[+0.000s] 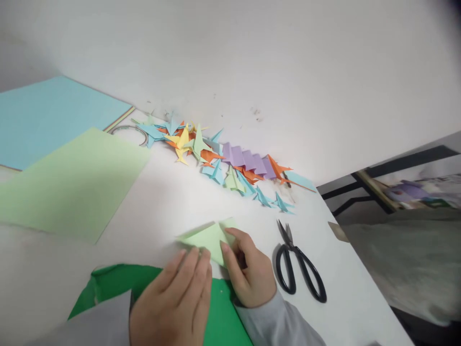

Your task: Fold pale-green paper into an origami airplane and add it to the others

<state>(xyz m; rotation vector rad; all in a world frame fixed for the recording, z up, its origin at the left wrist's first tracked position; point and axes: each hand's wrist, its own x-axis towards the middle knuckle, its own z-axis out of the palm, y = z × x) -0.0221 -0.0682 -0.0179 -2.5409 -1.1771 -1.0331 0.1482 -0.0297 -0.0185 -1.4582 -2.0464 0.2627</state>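
Note:
A small folded piece of light green paper [207, 239] lies on the white table [162, 192] in front of me. My left hand [176, 298] rests flat with its fingers stretched out, the fingertips touching the paper's near left edge. At the paper's right side, my right hand [250, 269] pinches it between thumb and index finger; the other fingers are curled under. To the right of my right hand lie black-handled scissors [290, 247], their blades slightly apart and pointing away from me.
Several folded paper cranes [198, 144] and a pleated purple paper [245, 158] lie along the wall. Large green [79, 182] and blue sheets [61, 120] are at the left, near a ring [139, 129]. Green cloth [126, 278] lies at the near edge.

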